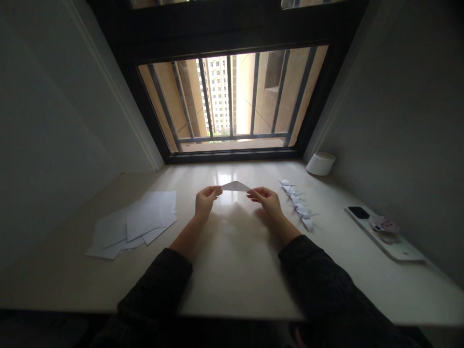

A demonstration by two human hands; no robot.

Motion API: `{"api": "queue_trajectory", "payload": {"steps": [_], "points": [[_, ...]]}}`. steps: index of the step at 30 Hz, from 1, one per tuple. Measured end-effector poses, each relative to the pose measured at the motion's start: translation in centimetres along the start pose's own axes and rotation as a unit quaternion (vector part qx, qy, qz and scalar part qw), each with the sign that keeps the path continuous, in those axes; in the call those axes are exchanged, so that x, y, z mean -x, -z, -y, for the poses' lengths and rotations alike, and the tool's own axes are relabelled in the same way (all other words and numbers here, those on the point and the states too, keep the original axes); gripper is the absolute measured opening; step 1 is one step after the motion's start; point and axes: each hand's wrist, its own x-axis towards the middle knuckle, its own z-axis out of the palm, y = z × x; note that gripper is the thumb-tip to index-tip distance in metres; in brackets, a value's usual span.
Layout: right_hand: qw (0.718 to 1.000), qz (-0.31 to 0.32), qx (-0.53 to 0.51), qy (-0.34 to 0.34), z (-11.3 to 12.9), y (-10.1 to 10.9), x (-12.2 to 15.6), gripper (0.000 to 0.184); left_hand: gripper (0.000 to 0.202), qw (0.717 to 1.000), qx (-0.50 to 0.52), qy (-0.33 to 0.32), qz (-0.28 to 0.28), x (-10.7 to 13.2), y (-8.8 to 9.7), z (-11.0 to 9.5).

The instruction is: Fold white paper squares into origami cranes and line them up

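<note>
A sheet of white paper folded into a flat triangle [236, 186] is held up above the pale sill, its peak pointing away from me. My left hand [207, 199] pinches its left corner between thumb and fingers. At the opposite corner, my right hand [267, 199] has the same kind of pinch. To the right of my right hand lies a row of several small folded paper figures [295, 199] with thin pointed ends. Left of my left hand is a loose, overlapping pile of white paper sheets [148, 217].
A phone [384, 237] with a round cartoon grip lies on the right of the sill [232, 270]. A white cup-like object [321, 163] stands in the back right corner. The dark window frame [232, 157] borders the far edge, with walls on both sides.
</note>
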Motion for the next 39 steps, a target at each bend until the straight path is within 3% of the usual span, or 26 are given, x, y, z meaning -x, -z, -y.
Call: {"api": "queue_trajectory", "payload": {"steps": [6,13,20,23,29,39], "points": [[0.999,-0.02,-0.027,0.036,0.1,0.0,0.1,0.03,0.034,0.998,-0.011,-0.055,0.012,0.3,0.0,-0.7],[0.996,-0.06,-0.05,0.038,-0.2,-0.3,-0.3,0.034,0.032,1.0,0.009,-0.029,-0.004,0.6,-0.6,-1.0],[0.995,-0.072,-0.044,0.051,-0.2,-0.3,-0.3,0.033,0.031,0.998,-0.003,-0.053,0.03,0.9,-0.8,-0.9],[0.996,-0.061,-0.02,0.062,0.1,-0.2,-0.1,0.034,0.036,0.998,0.009,-0.028,0.054,0.9,-0.7,-1.3],[0.998,0.01,0.01,0.063,0.7,-0.9,1.0,0.036,0.066,0.994,0.041,0.043,0.093,1.2,-0.9,-1.8],[0.998,0.017,0.018,0.049,0.2,-1.2,1.0,0.037,0.047,0.997,0.062,-0.02,0.037,1.7,-1.7,-1.1]]}}
